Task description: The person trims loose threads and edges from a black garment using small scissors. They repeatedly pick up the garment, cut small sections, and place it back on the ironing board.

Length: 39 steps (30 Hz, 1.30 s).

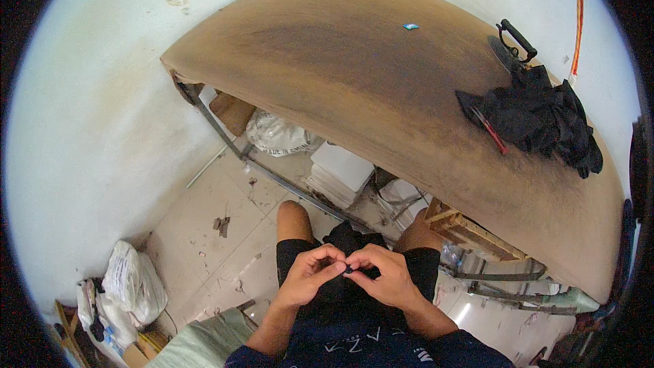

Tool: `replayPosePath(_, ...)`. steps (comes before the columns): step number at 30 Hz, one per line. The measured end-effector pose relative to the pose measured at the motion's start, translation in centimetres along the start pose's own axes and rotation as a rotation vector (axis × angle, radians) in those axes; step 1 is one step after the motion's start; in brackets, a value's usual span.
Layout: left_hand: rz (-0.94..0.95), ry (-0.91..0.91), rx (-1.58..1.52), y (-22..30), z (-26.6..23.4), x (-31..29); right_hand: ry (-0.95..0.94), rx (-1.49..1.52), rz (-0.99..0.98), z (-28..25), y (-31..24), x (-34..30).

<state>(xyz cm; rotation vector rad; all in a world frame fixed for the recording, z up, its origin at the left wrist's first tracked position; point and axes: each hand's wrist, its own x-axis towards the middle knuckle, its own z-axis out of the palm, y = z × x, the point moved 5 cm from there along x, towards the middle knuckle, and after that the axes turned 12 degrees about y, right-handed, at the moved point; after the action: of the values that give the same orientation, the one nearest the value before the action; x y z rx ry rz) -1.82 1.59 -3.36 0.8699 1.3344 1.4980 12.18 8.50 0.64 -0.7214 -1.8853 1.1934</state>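
Over my lap, my left hand (315, 274) and my right hand (383, 274) meet fingertip to fingertip. Both are closed in a pinch on a small dark piece (349, 269), which looks like cloth; its exact kind is too small to make out. Black fabric (351, 236) lies bunched between my knees, just beyond the fingers. Whether it joins the pinched piece is hidden by my hands.
A brown cloth-covered table (354, 61) stands ahead. On it are a clothes iron (507, 51), a black garment heap (538, 119), red-handled tweezers or snips (490, 131) and a small blue packet (410, 26). Below are paper stacks (344, 167); plastic bags (133, 279) sit left.
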Motion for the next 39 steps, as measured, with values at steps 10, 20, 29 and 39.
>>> replayPosePath(10, 0.412, -0.076, 0.673, 3.7, 1.8, -0.7, 0.163, -0.033, 0.049, -0.2, 0.8, 0.1)
replayPosePath(20, 0.626, 0.206, 0.737, 2.1, 2.0, -0.7, 0.252, -0.022, 0.111, 0.5, 2.9, -0.3)
replayPosePath(29, 0.486, 0.249, 0.514, 1.1, 2.0, -0.7, 0.162, -0.062, 0.081, -1.0, 3.4, 0.1)
replayPosePath(39, 0.08, 0.011, 0.272, 1.2, -0.9, -0.3, 0.353, -0.215, -0.006, -3.6, 1.7, 1.3)
